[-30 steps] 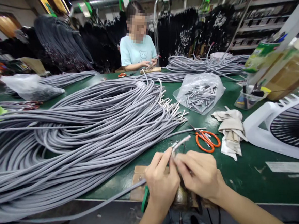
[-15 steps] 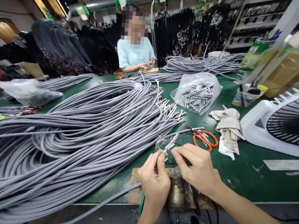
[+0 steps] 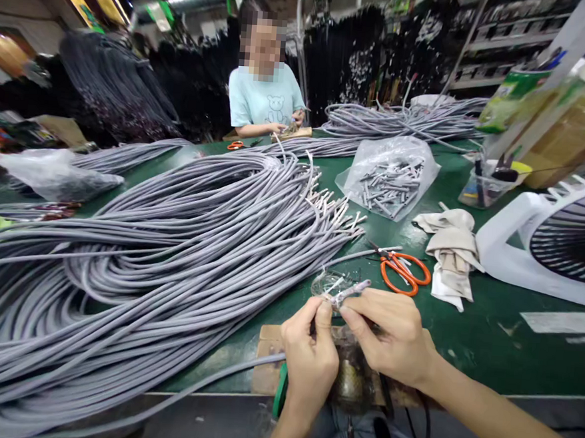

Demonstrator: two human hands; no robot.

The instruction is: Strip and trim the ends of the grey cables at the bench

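My left hand [image 3: 311,347] is closed in a pinch on a single grey cable [image 3: 231,373], close to its stripped end. At that stripped cable end [image 3: 353,290], a pale inner part sticks out past the fingers, pointing up and right. The fingertips of my right hand [image 3: 389,329] are pinched together against it, beside my left thumb. A loose tangle of fine wire strands [image 3: 324,282] lies just beyond the fingertips. Beneath both hands is a wooden board [image 3: 266,379] with a dark, brassy metal piece [image 3: 349,380] on it. Orange-handled scissors [image 3: 405,275] lie past my right hand.
A large bundle of grey cables [image 3: 170,250] covers the left of the green table [image 3: 484,349]. Further back lies a plastic bag [image 3: 390,179] of cut sleeve pieces. Right stand crumpled cloths [image 3: 451,250] and a white fan [image 3: 506,240]. A co-worker [image 3: 265,100] sits opposite.
The stripped cable end has tipped from near upright toward the right. My right fingertips have come in closer to my left, right against the cable. The view has shifted slightly.
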